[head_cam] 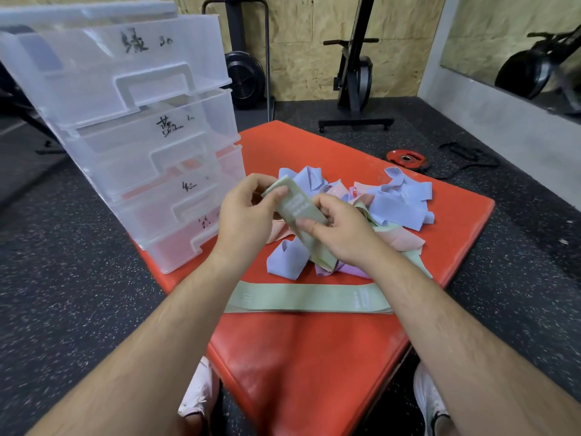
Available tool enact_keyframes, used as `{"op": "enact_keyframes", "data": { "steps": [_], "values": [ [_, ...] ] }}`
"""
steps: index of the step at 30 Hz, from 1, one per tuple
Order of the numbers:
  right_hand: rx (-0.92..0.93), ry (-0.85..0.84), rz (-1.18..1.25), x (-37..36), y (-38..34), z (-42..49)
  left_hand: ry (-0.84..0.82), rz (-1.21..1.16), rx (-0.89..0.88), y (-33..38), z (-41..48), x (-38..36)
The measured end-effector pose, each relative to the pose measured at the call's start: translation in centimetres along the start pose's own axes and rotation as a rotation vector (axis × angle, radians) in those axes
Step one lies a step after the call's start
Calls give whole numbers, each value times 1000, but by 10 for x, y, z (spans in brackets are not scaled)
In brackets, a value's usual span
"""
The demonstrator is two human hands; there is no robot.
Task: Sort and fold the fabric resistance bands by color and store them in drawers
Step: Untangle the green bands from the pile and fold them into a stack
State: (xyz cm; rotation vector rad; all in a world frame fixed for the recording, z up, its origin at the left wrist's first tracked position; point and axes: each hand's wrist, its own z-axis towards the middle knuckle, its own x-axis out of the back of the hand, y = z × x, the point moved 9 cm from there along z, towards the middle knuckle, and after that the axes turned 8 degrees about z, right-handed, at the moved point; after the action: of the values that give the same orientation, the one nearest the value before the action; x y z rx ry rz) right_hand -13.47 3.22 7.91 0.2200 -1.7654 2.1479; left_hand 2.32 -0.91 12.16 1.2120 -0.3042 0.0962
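On the red worktop (314, 357), beside the clear drawer unit (141, 136) and a loose band pile (399, 202), one flat green band (308, 298) lies crosswise. Beyond it, a second green band (295, 209) slants upper-left to lower-right, its top pinched by the left hand (242, 218), its middle by the right hand (339, 237).

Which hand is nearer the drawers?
Left. The left hand is close beside the drawers; the right hand is farther off, over the pile. Both pinch a green band.
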Motion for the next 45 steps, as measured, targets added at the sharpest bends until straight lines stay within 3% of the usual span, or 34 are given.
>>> {"op": "enact_keyframes", "data": {
  "steps": [4,9,16,19,23,30,34,36,40,45],
  "values": [
    [-96,-112,-146,16,24,-7,86,-124,112,-17,9,29],
    [-221,-197,-238,56,47,-22,74,-144,241,-45,10,56],
    [-325,-199,-242,86,65,-56,-260,277,410,-103,-19,64],
    [-273,-219,-419,76,72,-65,-367,463,417,-122,-37,62],
    [-290,-222,-578,62,83,-69,-441,779,297,-136,-47,56],
    [-283,-291,-743,47,95,-68,-496,898,195,-143,-48,44],
    [-248,-297,-824,48,93,-69,-501,1012,-63,-138,-45,32],
    [-227,-306,-842,48,88,-72,-607,1035,-172,-134,-51,22],
    [-240,-434,-879,41,95,-81,-857,1100,-211,-146,-64,12],
    [-228,-463,-865,35,99,-84,-866,949,-239,-144,-62,9]
  ]
}}
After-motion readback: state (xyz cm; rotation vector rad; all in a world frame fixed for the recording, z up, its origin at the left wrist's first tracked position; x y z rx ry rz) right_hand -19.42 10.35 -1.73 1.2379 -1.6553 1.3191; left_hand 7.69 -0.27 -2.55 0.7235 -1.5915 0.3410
